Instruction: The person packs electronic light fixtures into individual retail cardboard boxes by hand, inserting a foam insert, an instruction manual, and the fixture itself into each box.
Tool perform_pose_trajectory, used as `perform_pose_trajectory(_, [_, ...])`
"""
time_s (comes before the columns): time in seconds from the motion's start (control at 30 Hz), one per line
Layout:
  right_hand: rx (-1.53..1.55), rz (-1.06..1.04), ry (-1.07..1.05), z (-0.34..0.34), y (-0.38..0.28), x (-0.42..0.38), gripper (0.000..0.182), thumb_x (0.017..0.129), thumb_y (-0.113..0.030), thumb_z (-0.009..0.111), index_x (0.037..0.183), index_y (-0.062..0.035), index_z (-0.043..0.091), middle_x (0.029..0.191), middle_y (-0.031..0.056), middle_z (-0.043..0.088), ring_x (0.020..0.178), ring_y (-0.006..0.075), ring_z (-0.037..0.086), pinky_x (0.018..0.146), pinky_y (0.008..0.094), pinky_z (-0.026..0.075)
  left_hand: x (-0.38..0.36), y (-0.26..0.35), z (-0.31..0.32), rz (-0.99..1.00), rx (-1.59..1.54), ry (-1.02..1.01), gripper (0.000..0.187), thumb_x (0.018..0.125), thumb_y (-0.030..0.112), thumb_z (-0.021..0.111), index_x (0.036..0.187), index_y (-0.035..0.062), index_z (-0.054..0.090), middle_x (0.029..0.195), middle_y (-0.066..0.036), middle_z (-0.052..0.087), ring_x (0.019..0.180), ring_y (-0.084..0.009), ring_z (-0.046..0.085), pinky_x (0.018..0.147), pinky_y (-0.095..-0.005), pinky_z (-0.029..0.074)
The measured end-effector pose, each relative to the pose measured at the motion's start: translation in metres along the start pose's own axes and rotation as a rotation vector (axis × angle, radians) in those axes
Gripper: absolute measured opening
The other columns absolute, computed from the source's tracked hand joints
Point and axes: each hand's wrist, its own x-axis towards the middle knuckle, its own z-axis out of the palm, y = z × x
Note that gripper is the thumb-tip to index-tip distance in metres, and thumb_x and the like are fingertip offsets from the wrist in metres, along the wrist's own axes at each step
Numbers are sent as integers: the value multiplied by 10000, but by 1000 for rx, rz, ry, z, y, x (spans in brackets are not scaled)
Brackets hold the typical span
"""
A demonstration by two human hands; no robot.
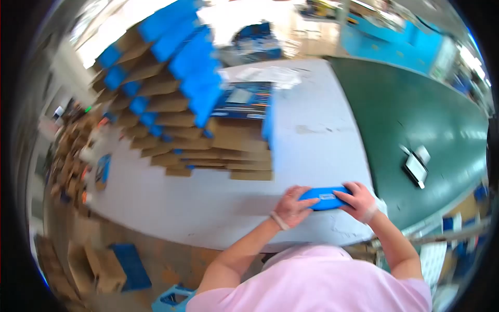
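Note:
A small blue box (326, 198) with a pale label on its face is held near the front edge of the white table (317, 145). My left hand (292, 207) grips its left end, fingers behind and thumb across the front. On the right end my right hand (358, 202) is closed the same way. Both hands appear to wear thin, see-through gloves with pale bands at the wrists. Beyond them, to the left, rises a tall stack of open blue-and-brown cardboard boxes (192, 83), somewhat blurred. A dark printed blue box panel (244, 101) lies on top of its right part.
To the right runs a green surface (410, 119) carrying a small white-and-black item (416, 167). White plastic sheets (273, 77) lie at the table's back. An open cardboard box (101, 268) and a blue stool (174, 297) stand on the floor at lower left.

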Motion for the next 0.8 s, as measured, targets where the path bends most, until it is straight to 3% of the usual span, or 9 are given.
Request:
perform_pose_trajectory(0.1, [-91,39,-37,-2,-5,-8,494,788,-278,717,1263,-255,583,1248,174,543,1141,373,524,949,477,433,2,18,-11,-29,257,-144,550,682,245,777,1216,250,641,1339,-170,494,1215,-376,446,1044,-544,340])
perform_pose_trajectory(0.2, [-157,16,-52,4,-2,-17,584,765,-366,727,1308,-266,537,1346,187,466,1221,418,449,1021,519,383,15,36,-20,-1,447,-229,665,609,328,828,1238,249,624,1330,-176,469,1224,-372,413,1063,-609,285])
perform_pose_trajectory(0.3, [-148,4,40,13,1,-20,588,768,-360,724,1312,-245,533,1342,183,469,1227,414,448,1039,525,371,29,38,-5,-17,446,-242,710,581,348,843,1248,249,617,1234,-164,487,1165,-360,437,1059,-593,308])
perform_pose_trajectory(0.33, [-112,45,66,16,2,-22,605,766,-351,730,1324,-237,526,1347,177,470,1237,406,446,1045,518,368,34,32,3,-7,459,-186,729,553,351,858,1237,240,630,1159,-146,485,1098,-352,462,1026,-521,373])
perform_pose_trajectory(0.4, [-27,119,116,23,13,-29,638,763,-333,741,1347,-222,511,1358,163,471,1256,389,441,1058,505,362,33,24,7,-63,417,-179,734,530,359,868,1214,217,643,1113,-138,487,1038,-338,487,974,-492,408])
perform_pose_trajectory(0.5, [144,637,326,33,52,-71,592,781,-337,726,1308,-150,530,1321,152,513,1223,357,476,1045,445,390,17,25,-13,-185,420,-96,728,524,314,877,1203,180,653,1098,-138,494,1015,-336,512,911,-454,432])
perform_pose_trajectory(0.6, [40,866,-57,61,59,-119,543,790,-350,708,1249,-105,552,1291,154,541,1182,345,504,1012,408,419,-25,16,-53,-395,463,13,687,566,240,861,1214,165,645,1125,-149,497,1054,-350,511,911,-454,438])
perform_pose_trajectory(0.7, [-56,839,-413,88,41,-120,530,789,-376,701,1212,-89,558,1282,155,539,1160,332,514,987,419,431,-72,8,-87,-655,329,199,646,627,164,828,1239,142,622,1171,-161,498,1069,-353,519,902,-441,462])
perform_pose_trajectory(0.8, [-107,803,-444,132,39,-120,387,771,-303,683,1059,-53,619,1134,143,600,1075,317,570,918,412,473,-120,-9,-123,-834,635,143,618,688,163,805,1268,138,595,1192,-158,497,1058,-349,528,906,-441,471])
